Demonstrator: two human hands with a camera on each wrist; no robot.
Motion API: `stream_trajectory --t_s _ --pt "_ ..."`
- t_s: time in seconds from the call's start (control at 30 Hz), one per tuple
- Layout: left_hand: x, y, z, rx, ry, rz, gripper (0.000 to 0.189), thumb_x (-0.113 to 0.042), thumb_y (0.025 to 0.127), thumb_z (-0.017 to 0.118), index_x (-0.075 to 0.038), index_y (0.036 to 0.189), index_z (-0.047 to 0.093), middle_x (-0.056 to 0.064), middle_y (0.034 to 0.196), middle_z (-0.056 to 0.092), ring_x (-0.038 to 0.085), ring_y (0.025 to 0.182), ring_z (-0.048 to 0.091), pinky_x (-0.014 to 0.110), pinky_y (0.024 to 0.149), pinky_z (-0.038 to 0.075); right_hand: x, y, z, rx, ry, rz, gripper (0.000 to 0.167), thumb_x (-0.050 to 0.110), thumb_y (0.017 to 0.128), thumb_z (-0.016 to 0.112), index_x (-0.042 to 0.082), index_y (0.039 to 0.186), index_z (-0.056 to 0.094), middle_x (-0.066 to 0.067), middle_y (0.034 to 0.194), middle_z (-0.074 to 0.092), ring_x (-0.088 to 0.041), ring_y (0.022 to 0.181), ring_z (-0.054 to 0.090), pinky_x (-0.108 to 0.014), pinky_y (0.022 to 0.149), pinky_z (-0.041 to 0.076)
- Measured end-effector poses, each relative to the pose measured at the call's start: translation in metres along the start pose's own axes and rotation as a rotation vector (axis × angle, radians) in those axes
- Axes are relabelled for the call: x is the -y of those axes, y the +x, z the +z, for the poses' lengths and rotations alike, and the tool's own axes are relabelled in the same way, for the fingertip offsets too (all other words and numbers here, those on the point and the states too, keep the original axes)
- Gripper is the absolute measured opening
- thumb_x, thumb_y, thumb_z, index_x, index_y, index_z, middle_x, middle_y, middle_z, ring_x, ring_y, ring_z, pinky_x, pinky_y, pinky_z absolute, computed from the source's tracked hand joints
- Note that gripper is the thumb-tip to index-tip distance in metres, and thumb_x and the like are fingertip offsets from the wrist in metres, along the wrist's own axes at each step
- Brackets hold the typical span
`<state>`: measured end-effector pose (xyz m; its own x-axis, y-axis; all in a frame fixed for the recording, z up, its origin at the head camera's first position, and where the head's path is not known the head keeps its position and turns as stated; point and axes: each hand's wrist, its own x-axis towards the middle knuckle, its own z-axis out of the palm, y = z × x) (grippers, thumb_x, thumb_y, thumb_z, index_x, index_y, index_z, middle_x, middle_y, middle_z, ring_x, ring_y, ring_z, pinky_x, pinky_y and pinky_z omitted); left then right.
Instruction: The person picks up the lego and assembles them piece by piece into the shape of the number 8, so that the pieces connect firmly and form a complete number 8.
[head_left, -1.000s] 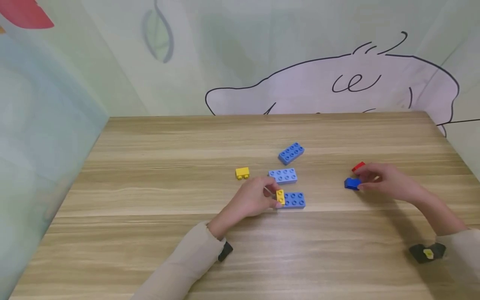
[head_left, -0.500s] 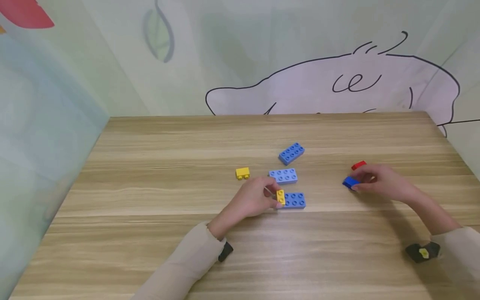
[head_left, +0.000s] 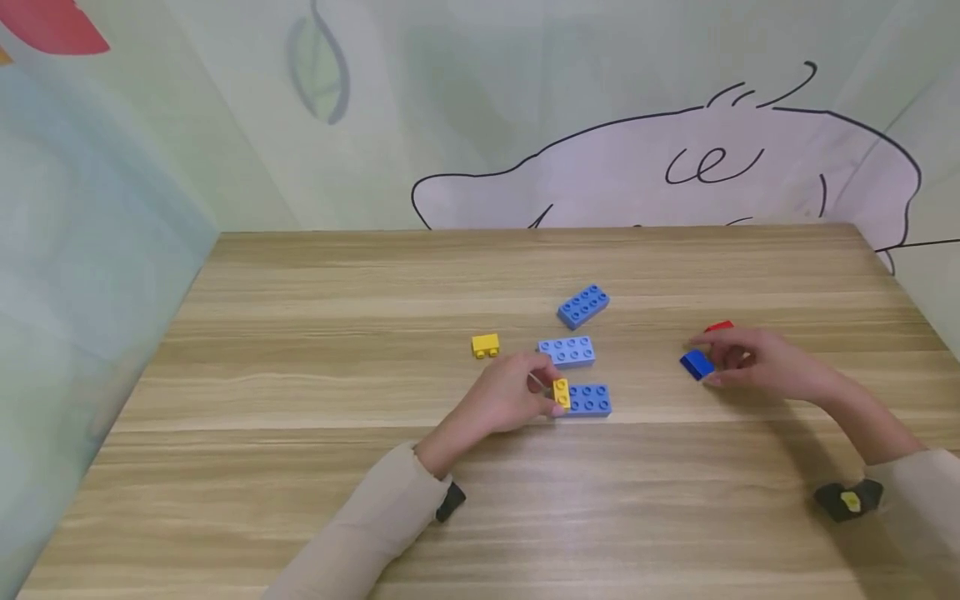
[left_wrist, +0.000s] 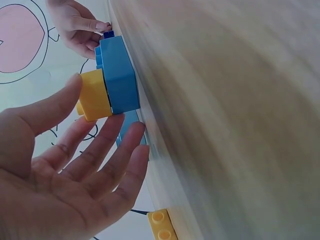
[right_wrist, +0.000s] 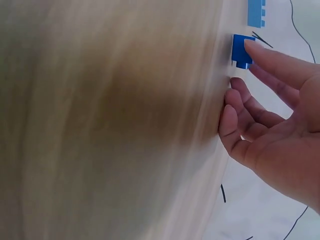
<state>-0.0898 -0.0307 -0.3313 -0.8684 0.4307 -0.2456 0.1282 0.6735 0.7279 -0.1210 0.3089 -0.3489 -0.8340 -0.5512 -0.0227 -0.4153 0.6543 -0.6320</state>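
Observation:
My left hand (head_left: 513,392) pinches a small yellow brick (head_left: 561,393) between thumb and fingertips. That brick sits on the left end of a blue eight-stud brick (head_left: 590,400), and the left wrist view shows the yellow brick (left_wrist: 95,94) against the blue one (left_wrist: 119,75). Farther right, my right hand (head_left: 772,362) holds a small dark blue brick (head_left: 697,364) with thumb and index finger. In the right wrist view the thumb lies over the dark blue brick (right_wrist: 242,50), which lies on its side, studs toward the palm. A red brick (head_left: 720,326) is partly hidden behind the right hand.
A light blue brick (head_left: 567,352) lies just beyond the left hand, and another blue brick (head_left: 583,307) lies angled farther back. A yellow brick (head_left: 485,345) rests on its side to the left. The wooden table (head_left: 337,333) meets a wall with line drawings.
My right hand has shifted slightly left with the dark blue brick, which has turned and moved away from the red brick. The left hand and its bricks have stayed in place.

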Motion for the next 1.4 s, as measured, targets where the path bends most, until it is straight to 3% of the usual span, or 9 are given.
stream_trajectory --t_s 0.1,0.27,0.5,0.87,1.4 --pt "0.000 0.000 0.000 0.001 -0.002 0.001 0.027 -0.017 0.075 0.076 -0.013 0.099 0.064 0.000 0.097 0.061 0.014 0.087 0.058 0.026 0.074 0.048 0.001 0.002 0.002 -0.022 -0.018 0.011 0.036 0.007 0.073 0.075 0.002 0.107 0.062 0.002 0.078 0.055 -0.008 0.069 0.050 -0.021 0.060 0.046" --pt "0.000 0.001 -0.001 0.002 -0.006 -0.002 0.026 -0.017 0.075 0.076 -0.014 0.098 0.064 0.000 0.097 0.061 0.014 0.088 0.058 0.027 0.075 0.048 0.006 0.006 0.004 -0.050 -0.038 0.068 0.035 0.008 0.073 0.076 -0.001 0.105 0.063 -0.003 0.090 0.061 -0.011 0.079 0.055 -0.023 0.067 0.049" --pt "0.001 0.001 -0.001 0.000 -0.007 0.002 0.026 -0.017 0.075 0.075 -0.014 0.098 0.064 0.000 0.097 0.061 0.015 0.088 0.058 0.027 0.075 0.048 0.035 0.015 0.012 0.014 0.028 0.108 0.035 0.011 0.077 0.073 0.002 0.109 0.060 -0.007 0.102 0.062 -0.023 0.091 0.060 -0.026 0.074 0.050" --pt "0.000 0.002 -0.001 0.007 -0.012 0.003 0.026 -0.017 0.075 0.075 -0.013 0.098 0.063 0.000 0.096 0.061 0.015 0.089 0.057 0.027 0.076 0.048 0.069 0.030 0.042 0.086 0.089 0.000 0.033 0.017 0.078 0.073 0.007 0.108 0.061 0.003 0.095 0.061 -0.013 0.082 0.055 -0.026 0.071 0.050" --pt "-0.001 0.001 -0.001 0.010 -0.014 0.000 0.024 -0.017 0.076 0.075 -0.013 0.097 0.064 0.000 0.096 0.061 0.015 0.088 0.058 0.026 0.076 0.048 0.083 0.035 0.062 0.045 0.081 -0.056 0.032 0.021 0.077 0.074 0.011 0.105 0.060 0.005 0.094 0.057 -0.013 0.082 0.051 -0.026 0.070 0.048"
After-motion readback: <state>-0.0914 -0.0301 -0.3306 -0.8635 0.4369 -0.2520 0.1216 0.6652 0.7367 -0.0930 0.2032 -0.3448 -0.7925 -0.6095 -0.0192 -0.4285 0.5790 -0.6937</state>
